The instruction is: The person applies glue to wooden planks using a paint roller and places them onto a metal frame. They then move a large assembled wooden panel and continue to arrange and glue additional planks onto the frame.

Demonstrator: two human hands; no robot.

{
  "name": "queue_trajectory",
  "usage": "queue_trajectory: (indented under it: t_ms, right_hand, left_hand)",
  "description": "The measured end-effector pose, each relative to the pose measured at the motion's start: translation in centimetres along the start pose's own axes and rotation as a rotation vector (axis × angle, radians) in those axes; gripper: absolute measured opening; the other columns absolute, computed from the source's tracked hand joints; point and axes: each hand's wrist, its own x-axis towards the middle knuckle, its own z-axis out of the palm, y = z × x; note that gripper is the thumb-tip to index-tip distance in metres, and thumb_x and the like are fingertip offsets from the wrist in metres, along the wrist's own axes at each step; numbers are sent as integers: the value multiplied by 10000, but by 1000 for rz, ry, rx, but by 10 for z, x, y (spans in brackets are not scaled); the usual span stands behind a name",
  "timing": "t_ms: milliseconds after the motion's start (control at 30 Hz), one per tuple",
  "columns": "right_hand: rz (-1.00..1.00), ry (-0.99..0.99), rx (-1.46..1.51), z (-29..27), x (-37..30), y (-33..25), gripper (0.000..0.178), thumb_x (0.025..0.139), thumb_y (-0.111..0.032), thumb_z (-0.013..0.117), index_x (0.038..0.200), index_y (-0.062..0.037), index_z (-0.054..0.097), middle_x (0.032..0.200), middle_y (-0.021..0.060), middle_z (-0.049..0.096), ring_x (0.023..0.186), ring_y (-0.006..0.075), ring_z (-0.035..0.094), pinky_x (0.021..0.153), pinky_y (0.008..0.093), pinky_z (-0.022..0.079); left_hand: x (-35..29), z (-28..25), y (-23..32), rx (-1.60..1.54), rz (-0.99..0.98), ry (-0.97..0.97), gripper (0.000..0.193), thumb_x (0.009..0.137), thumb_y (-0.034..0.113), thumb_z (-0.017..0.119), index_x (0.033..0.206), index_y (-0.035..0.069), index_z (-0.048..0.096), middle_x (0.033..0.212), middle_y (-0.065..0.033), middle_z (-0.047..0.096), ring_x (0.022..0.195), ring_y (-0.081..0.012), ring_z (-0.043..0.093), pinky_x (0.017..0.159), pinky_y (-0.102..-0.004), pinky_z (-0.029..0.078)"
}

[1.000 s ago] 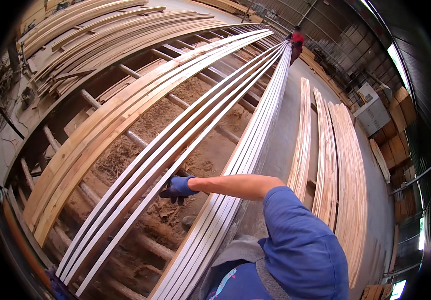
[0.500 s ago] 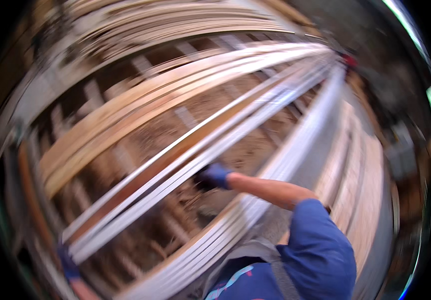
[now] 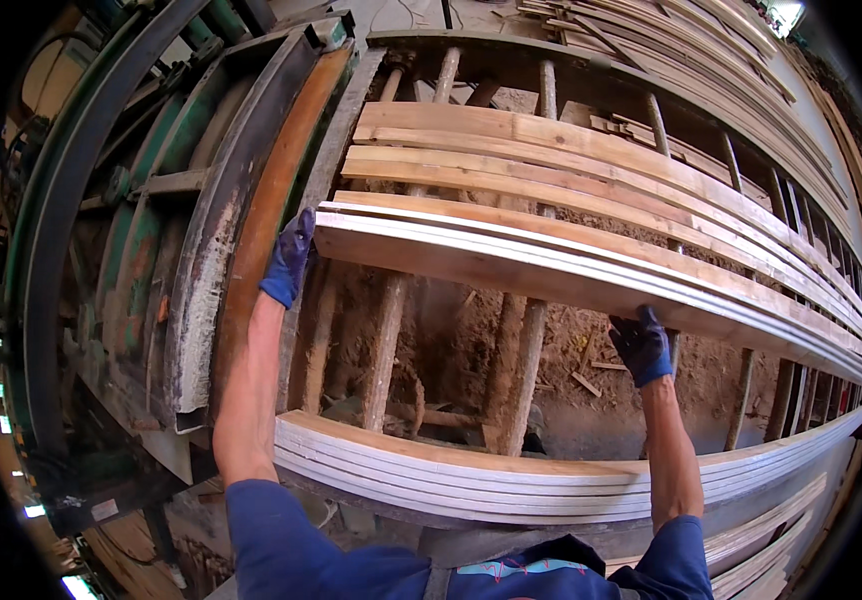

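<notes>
White-edged boards [image 3: 491, 268] cross the frame's centre; the person's left hand [image 3: 292, 258] lies flat at their left end, right hand [image 3: 643, 347] loosely spread at the lower edge. Even pressure should keep ends flush.

The left one of two cameras sits on the person's head. It looks down and ahead from above the near edge of the rack [image 3: 386, 350], by its left end. The left hand [image 3: 291, 260] and right hand [image 3: 643, 347] are close. The view is very wide, so the long boards [image 3: 551, 278] bend and get thin toward the right.
</notes>
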Motion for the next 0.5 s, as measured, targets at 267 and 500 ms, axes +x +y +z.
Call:
queue_trajectory:
  t_ms: [267,500]
  right_hand:
    - [-155,-102,399,44,84,-30,187,834,-185,748,996,-133,670,1018,59,694,927,265,661,819,472,561]
    - [-232,-36,279,73,82,-40,342,803,-238,784,1090,-129,634,982,73,700,890,269,681,748,455,566]
  left_hand:
    - [73,57,49,117,166,160,494,883,430,674,1062,-31,668,988,-141,696,892,-226,632,800,-366,483]
    - [97,58,52,223,134,172,434,837,351,717,1066,-15,677,981,-172,708,877,-231,669,759,-359,504]
